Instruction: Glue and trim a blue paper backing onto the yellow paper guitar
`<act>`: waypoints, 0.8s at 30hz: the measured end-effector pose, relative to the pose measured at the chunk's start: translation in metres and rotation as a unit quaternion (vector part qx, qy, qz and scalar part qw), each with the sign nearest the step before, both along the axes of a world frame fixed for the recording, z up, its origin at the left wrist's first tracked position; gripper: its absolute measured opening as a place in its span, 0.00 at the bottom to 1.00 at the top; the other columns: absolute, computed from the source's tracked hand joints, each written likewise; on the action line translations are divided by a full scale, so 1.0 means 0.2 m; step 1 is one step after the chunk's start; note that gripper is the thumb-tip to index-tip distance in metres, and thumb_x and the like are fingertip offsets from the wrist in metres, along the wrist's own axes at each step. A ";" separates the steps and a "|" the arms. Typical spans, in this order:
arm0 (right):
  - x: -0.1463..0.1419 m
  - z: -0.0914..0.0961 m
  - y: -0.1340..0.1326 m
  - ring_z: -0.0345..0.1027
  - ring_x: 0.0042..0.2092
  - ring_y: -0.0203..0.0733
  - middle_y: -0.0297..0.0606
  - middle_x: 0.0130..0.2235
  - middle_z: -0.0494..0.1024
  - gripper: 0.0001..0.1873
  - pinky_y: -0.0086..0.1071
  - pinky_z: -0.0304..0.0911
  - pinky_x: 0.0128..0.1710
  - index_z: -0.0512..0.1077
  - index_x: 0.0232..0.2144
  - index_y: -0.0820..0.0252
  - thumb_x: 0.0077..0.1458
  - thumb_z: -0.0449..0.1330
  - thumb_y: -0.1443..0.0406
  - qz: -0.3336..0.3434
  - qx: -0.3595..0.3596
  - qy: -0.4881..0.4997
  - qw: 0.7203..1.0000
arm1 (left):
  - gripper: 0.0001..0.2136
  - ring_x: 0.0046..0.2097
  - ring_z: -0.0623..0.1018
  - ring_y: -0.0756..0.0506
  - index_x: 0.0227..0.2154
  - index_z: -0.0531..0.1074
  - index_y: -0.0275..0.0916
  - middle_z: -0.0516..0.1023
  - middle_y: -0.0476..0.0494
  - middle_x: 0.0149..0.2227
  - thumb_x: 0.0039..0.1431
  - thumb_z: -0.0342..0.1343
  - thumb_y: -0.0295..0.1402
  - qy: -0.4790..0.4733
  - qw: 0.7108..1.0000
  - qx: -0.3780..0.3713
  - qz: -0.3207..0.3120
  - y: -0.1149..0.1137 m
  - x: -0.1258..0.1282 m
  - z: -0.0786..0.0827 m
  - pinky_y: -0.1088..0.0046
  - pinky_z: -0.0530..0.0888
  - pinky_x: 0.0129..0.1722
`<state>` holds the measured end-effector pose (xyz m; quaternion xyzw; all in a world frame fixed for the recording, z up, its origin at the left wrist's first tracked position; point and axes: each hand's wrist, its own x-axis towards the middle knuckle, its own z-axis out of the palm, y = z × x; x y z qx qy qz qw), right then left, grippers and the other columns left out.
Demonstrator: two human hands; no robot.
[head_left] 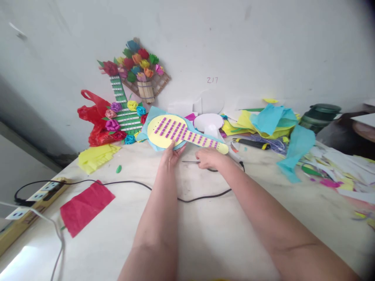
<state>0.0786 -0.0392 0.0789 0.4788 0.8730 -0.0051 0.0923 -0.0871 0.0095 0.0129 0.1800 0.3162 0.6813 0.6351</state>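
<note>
My left hand grips the lower edge of a yellow paper craft with a round body and a long neck, like a small banjo. Its thumb rests on the front. Rows of purple strips cross the body and neck. Light blue crepe paper sticks out behind the craft. In my right hand, closed below the neck, is a pair of scissors, its thin blades pointing left. Most of the scissors' handle is hidden by the fingers.
Against the wall stand a green craft with paper roses and a flower basket. Left lie red crepe paper and a power strip. A black cord crosses the table. Paper scraps and a black-and-yellow tool lie right.
</note>
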 end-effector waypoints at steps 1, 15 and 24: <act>-0.01 -0.01 -0.01 0.69 0.39 0.49 0.47 0.39 0.75 0.15 0.34 0.59 0.33 0.73 0.37 0.63 0.43 0.55 0.69 0.000 0.000 -0.006 1.000 | 0.19 0.41 0.77 0.39 0.50 0.63 0.36 0.74 0.35 0.44 0.54 0.54 0.29 -0.001 1.000 0.000 -0.001 0.00 0.00 0.00 0.66 0.77 0.33; 0.01 -0.07 0.03 0.69 0.39 0.48 0.47 0.38 0.75 0.18 0.34 0.61 0.33 0.71 0.39 0.63 0.43 0.54 0.72 -0.015 0.002 0.024 1.000 | 0.19 0.35 0.78 0.42 0.50 0.62 0.33 0.76 0.36 0.38 0.54 0.54 0.29 -0.009 0.999 -0.033 0.008 -0.01 0.02 0.02 0.71 0.77 0.30; 0.02 -0.11 0.05 0.64 0.46 0.50 0.49 0.43 0.72 0.16 0.37 0.59 0.41 0.73 0.37 0.64 0.48 0.50 0.73 0.007 0.092 0.055 0.994 | 0.18 0.31 0.78 0.46 0.48 0.65 0.34 0.77 0.38 0.35 0.54 0.54 0.32 0.019 0.999 -0.018 0.022 -0.01 0.02 0.02 0.76 0.76 0.28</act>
